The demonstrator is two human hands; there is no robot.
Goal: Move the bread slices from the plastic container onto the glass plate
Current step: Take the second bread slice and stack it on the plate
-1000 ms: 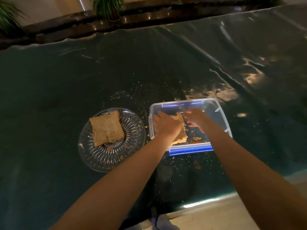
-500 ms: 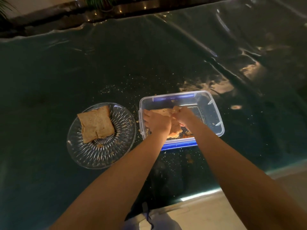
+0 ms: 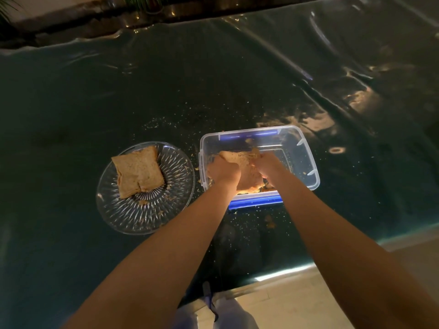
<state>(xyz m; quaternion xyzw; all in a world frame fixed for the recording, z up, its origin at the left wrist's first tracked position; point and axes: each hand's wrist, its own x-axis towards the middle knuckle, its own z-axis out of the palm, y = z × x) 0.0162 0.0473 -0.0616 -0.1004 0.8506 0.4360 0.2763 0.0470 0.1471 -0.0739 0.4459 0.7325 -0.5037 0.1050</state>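
Note:
A clear plastic container [image 3: 306, 160] with blue clips stands on the dark table. Inside its left half, my left hand [image 3: 223, 170] and my right hand [image 3: 267, 163] both grip a bread slice [image 3: 242, 157], holding it by its far edge, tilted up. More bread [image 3: 249, 184] lies under it in the container. To the left, a cut-glass plate [image 3: 152, 214] carries bread slices [image 3: 137, 170] laid flat on its far half.
Dark shiny plastic sheeting [image 3: 213, 79] covers the table, with crumbs [image 3: 268, 222] scattered around the container and plate. The table's near edge [image 3: 285, 274] runs below my forearms. Plants and a ledge [image 3: 118, 10] lie beyond the far edge.
Both hands have closed on the slice's far edge and lifted it inside the container. The camera has tilted down slightly.

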